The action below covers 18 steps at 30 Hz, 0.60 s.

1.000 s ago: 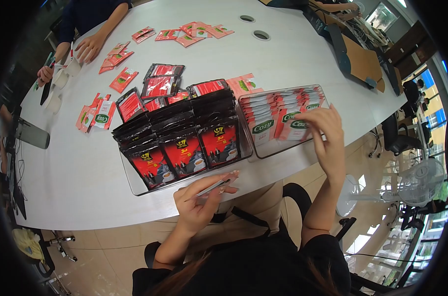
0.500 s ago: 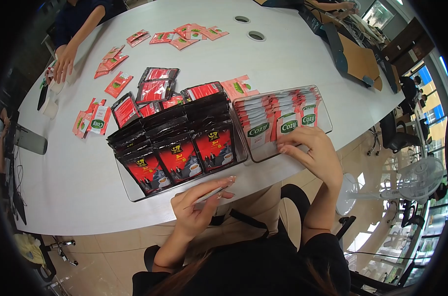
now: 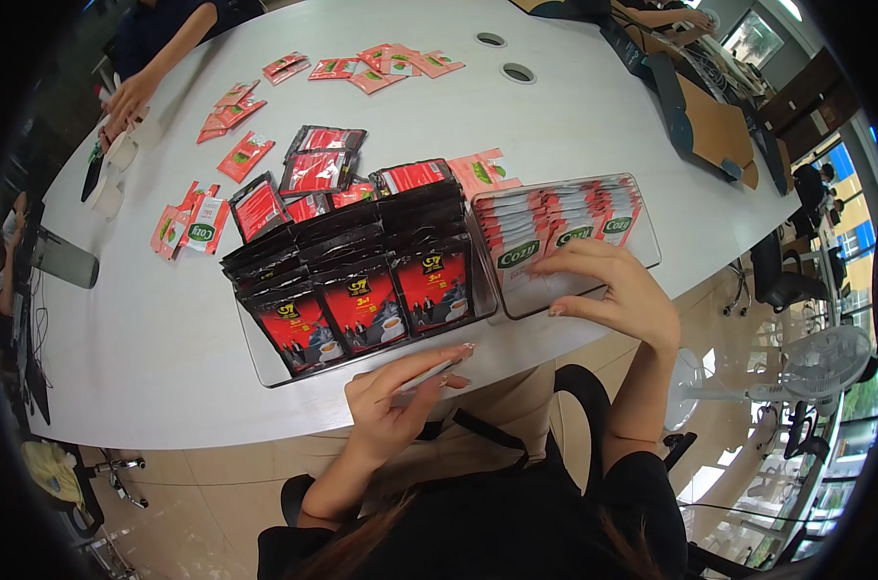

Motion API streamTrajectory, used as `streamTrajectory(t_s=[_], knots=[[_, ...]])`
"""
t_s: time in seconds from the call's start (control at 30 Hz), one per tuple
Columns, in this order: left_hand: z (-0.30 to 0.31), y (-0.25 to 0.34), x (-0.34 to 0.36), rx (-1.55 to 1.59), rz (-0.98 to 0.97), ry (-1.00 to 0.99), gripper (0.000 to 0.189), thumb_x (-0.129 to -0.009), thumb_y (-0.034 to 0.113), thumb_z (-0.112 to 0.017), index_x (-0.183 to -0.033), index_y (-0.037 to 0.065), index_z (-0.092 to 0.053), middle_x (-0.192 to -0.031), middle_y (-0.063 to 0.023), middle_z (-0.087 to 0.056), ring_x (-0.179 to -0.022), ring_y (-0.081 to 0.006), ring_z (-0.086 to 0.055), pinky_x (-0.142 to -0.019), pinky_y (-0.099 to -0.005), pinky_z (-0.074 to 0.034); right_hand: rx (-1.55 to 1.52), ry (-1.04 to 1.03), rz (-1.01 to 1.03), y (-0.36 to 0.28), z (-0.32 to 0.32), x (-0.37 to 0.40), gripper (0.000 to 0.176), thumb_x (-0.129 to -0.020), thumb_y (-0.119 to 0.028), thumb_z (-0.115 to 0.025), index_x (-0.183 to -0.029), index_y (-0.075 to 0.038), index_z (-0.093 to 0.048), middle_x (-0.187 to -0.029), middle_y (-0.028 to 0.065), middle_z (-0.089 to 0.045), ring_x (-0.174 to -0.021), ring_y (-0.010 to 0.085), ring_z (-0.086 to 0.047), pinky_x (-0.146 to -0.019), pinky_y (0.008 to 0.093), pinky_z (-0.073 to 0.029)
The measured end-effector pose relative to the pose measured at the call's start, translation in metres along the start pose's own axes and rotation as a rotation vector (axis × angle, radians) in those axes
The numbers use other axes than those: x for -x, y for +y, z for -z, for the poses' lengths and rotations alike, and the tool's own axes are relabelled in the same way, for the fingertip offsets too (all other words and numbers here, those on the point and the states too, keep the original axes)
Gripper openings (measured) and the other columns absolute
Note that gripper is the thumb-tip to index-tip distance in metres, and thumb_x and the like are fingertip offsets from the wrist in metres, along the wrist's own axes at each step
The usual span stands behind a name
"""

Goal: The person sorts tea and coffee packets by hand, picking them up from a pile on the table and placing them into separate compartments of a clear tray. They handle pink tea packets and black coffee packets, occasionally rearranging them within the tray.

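My left hand [image 3: 393, 398] is closed on a thin, pale, flat packet [image 3: 425, 375], seen nearly edge-on, below the near table edge. My right hand [image 3: 618, 295] hangs over the front of a clear tray [image 3: 658, 253], thumb and fingers apart with nothing visible between them. Its fingertips are close to the Cozy tea sachets [image 3: 519, 253] standing in rows there, and it hides part of them. To the left, another clear tray [image 3: 253, 356] is filled with black-and-red G7 coffee sachets [image 3: 362, 307].
Behind the coffee tray lie loose coffee sachets [image 3: 315, 172]. Pink tea sachets [image 3: 246, 157] are scattered farther back. Another person's hand [image 3: 128, 101] is near white cups [image 3: 106, 199] at the far left. An open cardboard box [image 3: 715, 126] sits at the right edge.
My right hand has drawn back slightly from the tea sachets, and its thumb and fingers have spread apart. My left hand keeps the packet. The view has shifted slightly.
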<state>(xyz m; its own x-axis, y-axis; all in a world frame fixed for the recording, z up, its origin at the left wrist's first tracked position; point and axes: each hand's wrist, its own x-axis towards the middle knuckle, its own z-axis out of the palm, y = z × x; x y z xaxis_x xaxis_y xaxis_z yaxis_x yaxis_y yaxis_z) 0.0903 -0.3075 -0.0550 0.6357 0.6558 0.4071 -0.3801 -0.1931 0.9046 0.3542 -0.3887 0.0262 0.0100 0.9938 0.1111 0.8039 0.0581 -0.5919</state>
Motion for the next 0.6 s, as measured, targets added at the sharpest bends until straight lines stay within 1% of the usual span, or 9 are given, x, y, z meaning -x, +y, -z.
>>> streamTrajectory(t_s=[0.07,0.17,0.23,0.27,0.37,0.43,0.47,0.53,0.6], knots=[[0.002,-0.005,0.003,-0.059,0.011,0.001,0.024,-0.088,-0.007,-0.055,-0.112,-0.012,-0.058,-0.102,-0.0197,-0.067,-0.084,-0.0255,-0.07,-0.071,-0.0311,-0.059,-0.004,-0.012,-0.019,-0.002,0.001,0.001,0.036,-0.077,-0.031,-0.073,-0.102,-0.005,-0.067,-0.095,0.0095,-0.066,-0.087,0.0261,-0.062,-0.074,0.0346,-0.048],[0.001,-0.007,0.004,-0.143,-0.001,0.023,0.026,-0.087,-0.006,-0.059,-0.112,-0.012,-0.058,-0.096,-0.0173,-0.069,-0.079,-0.0245,-0.071,-0.067,-0.0292,-0.059,-0.065,-0.025,-0.027,-0.002,0.002,0.003,0.037,-0.075,-0.024,-0.071,-0.102,0.001,-0.066,-0.097,0.0113,-0.067,-0.09,0.0277,-0.061,-0.081,0.0348,-0.047],[-0.001,-0.006,0.002,-0.138,0.001,0.038,0.027,-0.086,-0.005,-0.061,-0.112,-0.011,-0.058,-0.093,-0.0164,-0.07,-0.078,-0.0245,-0.071,-0.065,-0.028,-0.058,-0.086,0.013,-0.019,0.0,0.002,0.005,0.033,-0.075,-0.023,-0.073,-0.099,-0.002,-0.067,-0.094,0.01,-0.066,-0.087,0.0258,-0.062,-0.076,0.0349,-0.047],[0.0,-0.005,0.002,-0.161,0.003,0.029,0.028,-0.085,-0.004,-0.063,-0.112,-0.01,-0.058,-0.092,-0.016,-0.07,-0.077,-0.0229,-0.071,-0.064,-0.0275,-0.058,-0.096,0.032,-0.015,0.0,0.001,0.006,0.032,-0.075,-0.023,-0.074,-0.098,-0.003,-0.067,-0.093,0.0094,-0.066,-0.085,0.0248,-0.062,-0.074,0.035,-0.047],[0.002,-0.005,0.003,-0.243,0.015,-0.019,0.033,-0.082,-0.002,-0.068,-0.113,-0.008,-0.06,-0.091,-0.0148,-0.07,-0.072,-0.0184,-0.07,-0.063,-0.0261,-0.057,-0.048,0.193,0.09,-0.009,-0.007,0.01,0.028,-0.073,-0.017,-0.076,-0.095,-0.004,-0.067,-0.091,0.0083,-0.065,-0.086,0.0244,-0.062,-0.074,0.036,-0.047],[0.004,-0.004,0.002,-0.317,0.036,-0.085,0.036,-0.079,0.0,-0.071,-0.112,-0.007,-0.06,-0.09,-0.0139,-0.07,-0.069,-0.0162,-0.07,-0.062,-0.0253,-0.056,-0.015,0.34,0.179,-0.044,-0.022,0.003,0.026,-0.07,-0.013,-0.076,-0.094,-0.006,-0.067,-0.091,0.007,-0.065,-0.087,0.0238,-0.062,-0.074,0.036,-0.047],[0.005,-0.003,0.0,-0.347,-0.005,-0.107,0.036,-0.078,0.0,-0.071,-0.112,-0.006,-0.061,-0.09,-0.0133,-0.07,-0.069,-0.0156,-0.069,-0.061,-0.0249,-0.055,0.004,0.415,0.22,-0.058,-0.03,-0.001,0.026,-0.069,-0.011,-0.076,-0.093,-0.007,-0.067,-0.09,0.0064,-0.065,-0.088,0.0236,-0.062,-0.074,0.036,-0.047],[0.004,0.001,-0.005,-0.404,-0.088,-0.153,0.038,-0.076,0.001,-0.073,-0.112,-0.005,-0.062,-0.091,-0.0123,-0.07,-0.068,-0.0143,-0.068,-0.061,-0.0241,-0.054,-0.016,0.348,0.291,-0.062,-0.049,-0.003,0.026,-0.068,-0.009,-0.076,-0.092,-0.007,-0.067,-0.091,0.0054,-0.065,-0.089,0.023,-0.061,-0.075,0.0352,-0.047],[0.002,0.007,-0.008,-0.404,-0.088,-0.151,0.036,-0.077,0.0,-0.071,-0.112,-0.005,-0.062,-0.096,-0.0122,-0.07,-0.073,-0.0159,-0.069,-0.065,-0.0239,-0.055,-0.031,0.284,0.32,-0.062,-0.053,0.0,0.026,-0.067,-0.006,-0.076,-0.091,-0.006,-0.066,-0.09,0.0057,-0.065,-0.088,0.0228,-0.062,-0.075,0.034,-0.048]])
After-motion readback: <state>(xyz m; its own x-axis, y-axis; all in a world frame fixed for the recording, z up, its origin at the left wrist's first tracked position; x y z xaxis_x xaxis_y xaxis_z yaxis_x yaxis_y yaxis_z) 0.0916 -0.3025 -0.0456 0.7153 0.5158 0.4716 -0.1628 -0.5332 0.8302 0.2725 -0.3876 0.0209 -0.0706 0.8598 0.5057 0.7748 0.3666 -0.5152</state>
